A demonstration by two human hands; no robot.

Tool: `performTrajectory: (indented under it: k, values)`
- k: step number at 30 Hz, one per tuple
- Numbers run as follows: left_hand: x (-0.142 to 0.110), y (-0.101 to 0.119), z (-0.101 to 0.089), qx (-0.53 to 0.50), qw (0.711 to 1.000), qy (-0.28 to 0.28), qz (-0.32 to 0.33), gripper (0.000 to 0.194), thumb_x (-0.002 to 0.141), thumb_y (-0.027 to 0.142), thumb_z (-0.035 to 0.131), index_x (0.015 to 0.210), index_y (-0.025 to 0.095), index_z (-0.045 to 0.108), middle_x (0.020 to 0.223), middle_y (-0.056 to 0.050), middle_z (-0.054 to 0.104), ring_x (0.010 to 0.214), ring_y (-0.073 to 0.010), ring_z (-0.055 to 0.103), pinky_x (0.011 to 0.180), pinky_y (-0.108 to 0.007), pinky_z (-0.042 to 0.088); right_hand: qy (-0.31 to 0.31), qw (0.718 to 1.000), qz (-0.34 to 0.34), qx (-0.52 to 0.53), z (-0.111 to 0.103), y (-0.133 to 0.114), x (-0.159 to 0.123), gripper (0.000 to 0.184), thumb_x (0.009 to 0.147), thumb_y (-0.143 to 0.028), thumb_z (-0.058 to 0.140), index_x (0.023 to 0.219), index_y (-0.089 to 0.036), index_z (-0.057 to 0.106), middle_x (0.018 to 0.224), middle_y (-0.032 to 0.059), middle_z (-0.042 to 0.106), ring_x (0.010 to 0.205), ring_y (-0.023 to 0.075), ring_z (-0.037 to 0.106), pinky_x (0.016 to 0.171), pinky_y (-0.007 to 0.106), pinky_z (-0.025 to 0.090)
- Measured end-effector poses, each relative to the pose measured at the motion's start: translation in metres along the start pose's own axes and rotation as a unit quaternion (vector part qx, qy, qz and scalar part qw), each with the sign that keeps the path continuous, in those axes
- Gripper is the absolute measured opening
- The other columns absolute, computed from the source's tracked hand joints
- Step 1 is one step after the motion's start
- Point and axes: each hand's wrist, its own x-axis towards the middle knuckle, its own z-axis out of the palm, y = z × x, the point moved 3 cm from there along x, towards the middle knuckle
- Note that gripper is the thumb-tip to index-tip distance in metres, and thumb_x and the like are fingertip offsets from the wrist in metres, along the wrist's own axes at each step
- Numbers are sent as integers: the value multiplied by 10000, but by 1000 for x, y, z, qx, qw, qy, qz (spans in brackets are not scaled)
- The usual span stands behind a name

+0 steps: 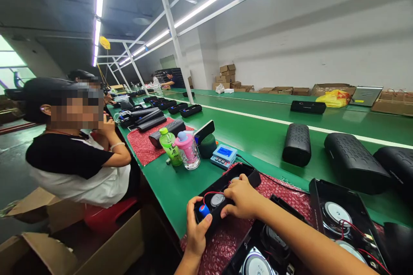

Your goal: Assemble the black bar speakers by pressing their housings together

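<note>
A black open speaker housing lies tilted over red bubble wrap at the bench's near edge. Inside it are a round silver-grey speaker driver, a red wire and a blue cylindrical battery. My left hand grips the housing's left end, thumb beside the battery. Bent over the housing's middle is my right hand, its thumb at the near wall and its fingers reaching inside; what the fingertips touch is partly hidden. Just beyond stands a small blue tester with a lit screen.
More open housings with drivers lie at my right. Finished-looking black speakers stand on the green bench. A green bottle and a pink-topped bottle stand ahead. A co-worker sits at left, near cardboard boxes.
</note>
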Motion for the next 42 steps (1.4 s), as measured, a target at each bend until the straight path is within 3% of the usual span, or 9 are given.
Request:
performTrajectory:
  k: [14, 19, 24, 27, 30, 34, 38, 42]
  values:
    - [-3, 7, 5, -4, 1000, -2, 7, 455, 666, 436, 587, 1032, 177, 510, 998, -52, 517, 935, -238, 481, 855, -341, 360, -6, 1000, -5, 4, 1, 3, 0, 577, 779, -706, 461, 806, -157, 637, 816, 87, 665, 874, 227, 551, 771, 365, 264]
    - [-4, 12, 5, -3, 1000, -2, -7, 480, 622, 455, 624, 998, 172, 529, 978, -55, 518, 899, -232, 483, 813, -323, 376, -12, 1000, -12, 7, 2, 2, 0, 568, 798, -693, 445, 779, -158, 636, 799, 87, 664, 869, 228, 552, 770, 375, 266]
    - [1, 8, 5, -21, 999, -6, -27, 480, 616, 451, 635, 999, 184, 521, 983, -44, 514, 898, -214, 472, 809, -310, 378, 11, 998, -19, 53, -5, 6, 1, 481, 707, -617, 641, 813, -147, 634, 805, 81, 654, 850, 231, 565, 802, 366, 320]
    - [5, 2, 4, -30, 998, -4, -49, 459, 639, 460, 626, 990, 186, 517, 943, -38, 514, 842, -196, 478, 763, -301, 385, 63, 992, -17, 108, -17, 19, -5, 404, 683, -448, 738, 932, -152, 621, 986, 74, 632, 956, 203, 545, 872, 314, 355]
    - [8, -3, 4, -40, 997, -5, -65, 456, 664, 470, 611, 1003, 184, 504, 895, -34, 521, 782, -185, 485, 720, -300, 389, 107, 985, 46, 129, -26, 41, -16, 370, 742, -316, 686, 1071, -173, 596, 1191, 83, 551, 1139, 203, 458, 992, 315, 309]
    - [7, -3, 4, -47, 997, 4, -59, 452, 648, 451, 625, 995, 183, 513, 921, -35, 521, 822, -188, 475, 754, -299, 377, 108, 964, 187, 153, -19, 62, -25, 685, 681, -342, 712, 1306, -208, 467, 1412, 171, 313, 1329, 368, 223, 1042, 526, 218]
    - [6, 0, 5, -51, 997, 13, -51, 446, 637, 443, 626, 982, 181, 522, 929, -35, 515, 841, -189, 462, 773, -297, 361, 97, 938, 279, 181, 4, 56, -17, 901, 644, -354, 717, 1421, -220, 282, 1477, 221, 51, 1359, 440, 75, 1024, 570, 221]
    - [5, -2, 5, -53, 997, 18, -51, 448, 647, 448, 628, 990, 178, 526, 933, -38, 517, 820, -184, 472, 763, -297, 365, 117, 922, 316, 188, 10, 43, -14, 925, 639, -317, 694, 1434, -258, 225, 1474, 195, -48, 1359, 448, -16, 1018, 601, 182]
